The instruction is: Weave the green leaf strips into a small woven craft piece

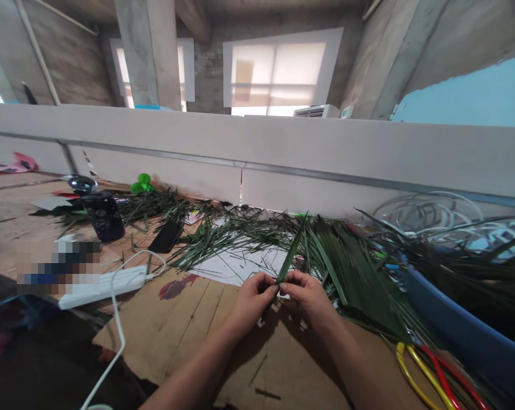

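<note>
A narrow green palm leaf strip (292,251) points up and away from me, its lower end pinched between both hands. My left hand (256,296) closes thumb and fingers on it from the left. From the right, my right hand (306,293) grips it at nearly the same spot, fingertips almost touching the other hand's. Both hands are just above a brown cardboard sheet (189,324) with a few leaf scraps on it. A stack of wide palm leaves (347,262) lies right behind my right hand. Cut green strips (215,242) are heaped beyond the hands.
Scissors with red and yellow handles (437,376) lie at the lower right, beside a blue tub (462,324) with leaves. At left are a white power strip (99,287) with its cord, a phone (167,236) and a dark cup (103,216). A white partition (176,134) borders the back.
</note>
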The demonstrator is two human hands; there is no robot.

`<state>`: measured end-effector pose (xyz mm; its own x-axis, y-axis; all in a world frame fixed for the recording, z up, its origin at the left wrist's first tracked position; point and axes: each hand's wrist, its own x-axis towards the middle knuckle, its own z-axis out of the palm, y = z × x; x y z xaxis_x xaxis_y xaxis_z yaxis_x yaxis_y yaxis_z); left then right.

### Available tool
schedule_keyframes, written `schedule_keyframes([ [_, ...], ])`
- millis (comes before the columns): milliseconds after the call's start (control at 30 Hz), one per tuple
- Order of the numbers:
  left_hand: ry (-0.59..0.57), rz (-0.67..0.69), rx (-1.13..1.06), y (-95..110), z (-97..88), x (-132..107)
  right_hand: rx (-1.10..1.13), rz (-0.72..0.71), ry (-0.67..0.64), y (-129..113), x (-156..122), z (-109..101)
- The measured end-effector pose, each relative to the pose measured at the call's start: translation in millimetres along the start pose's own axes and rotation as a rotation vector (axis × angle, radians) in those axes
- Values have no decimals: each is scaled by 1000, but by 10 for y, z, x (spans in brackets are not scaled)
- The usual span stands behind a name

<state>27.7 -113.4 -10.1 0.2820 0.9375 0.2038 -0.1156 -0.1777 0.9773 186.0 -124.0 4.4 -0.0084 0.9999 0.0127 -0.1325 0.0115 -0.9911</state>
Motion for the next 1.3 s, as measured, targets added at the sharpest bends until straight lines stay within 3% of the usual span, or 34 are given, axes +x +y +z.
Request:
schedule_keyframes([
  [533,45,69,270,-84,22,0,-9,-2,109,200,88,74],
  [767,62,29,139,-38,26,10,-28,-90,44,87,17,44],
  [1033,-40,8,87,-31,47,-23,35,-131,132,35,28,-6],
  [1200,15,3,36,-46,43,-7,-9,-60,18,62,5,-3],
  [1300,8,-12,-24,-54,32,3,0,-56,61,79,14,-11],
])
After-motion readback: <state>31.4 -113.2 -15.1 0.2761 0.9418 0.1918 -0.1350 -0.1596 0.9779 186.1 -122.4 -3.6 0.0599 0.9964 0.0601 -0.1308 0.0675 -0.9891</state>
